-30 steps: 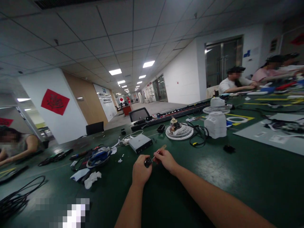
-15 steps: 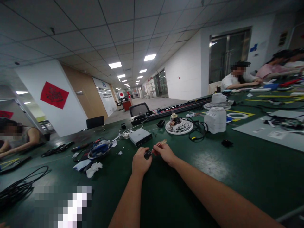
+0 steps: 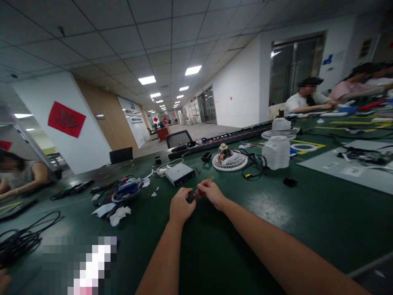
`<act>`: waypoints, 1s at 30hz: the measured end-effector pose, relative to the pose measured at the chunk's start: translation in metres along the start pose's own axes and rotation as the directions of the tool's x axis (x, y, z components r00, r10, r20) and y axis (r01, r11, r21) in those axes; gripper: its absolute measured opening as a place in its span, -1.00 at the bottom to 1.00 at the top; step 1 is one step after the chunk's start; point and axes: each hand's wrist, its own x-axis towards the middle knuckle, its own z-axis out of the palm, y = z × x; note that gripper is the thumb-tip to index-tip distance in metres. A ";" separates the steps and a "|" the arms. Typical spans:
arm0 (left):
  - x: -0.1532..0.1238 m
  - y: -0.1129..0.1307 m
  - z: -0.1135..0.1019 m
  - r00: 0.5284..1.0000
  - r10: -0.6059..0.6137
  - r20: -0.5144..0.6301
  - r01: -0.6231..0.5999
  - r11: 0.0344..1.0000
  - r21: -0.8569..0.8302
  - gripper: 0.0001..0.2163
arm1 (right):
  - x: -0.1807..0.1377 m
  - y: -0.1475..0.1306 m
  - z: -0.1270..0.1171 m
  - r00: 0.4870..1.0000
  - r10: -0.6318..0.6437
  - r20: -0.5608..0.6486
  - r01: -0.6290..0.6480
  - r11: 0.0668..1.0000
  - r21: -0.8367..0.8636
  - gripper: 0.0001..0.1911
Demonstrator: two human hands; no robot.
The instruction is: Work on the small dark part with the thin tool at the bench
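I see, over the table [image 3: 307,205], in from its near edge, the right hand [image 3: 213,194] pinching a slim tool [image 3: 210,179], tip at a small black part [image 3: 190,198] closed in the left hand's [image 3: 181,207] fingers. Both grips look unchanged; work seems steady.

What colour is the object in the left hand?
The object is black, seen best in the head view.

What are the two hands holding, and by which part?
The right hand pinches a thin, screwdriver-like tool around its middle. The left hand grips a small black object; its gripped part is hidden.
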 end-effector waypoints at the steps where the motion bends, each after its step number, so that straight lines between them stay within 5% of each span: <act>1: 0.000 0.000 0.000 1.000 -0.001 -0.004 0.001 1.000 0.000 -0.72 | 0.001 0.001 0.000 1.000 0.008 0.013 -0.008 1.000 0.006 -0.63; 30: -0.001 0.004 -0.003 1.000 0.004 0.003 -0.004 1.000 -0.008 -0.74 | 0.001 -0.001 -0.001 0.999 0.046 0.015 -0.047 0.998 0.032 -0.71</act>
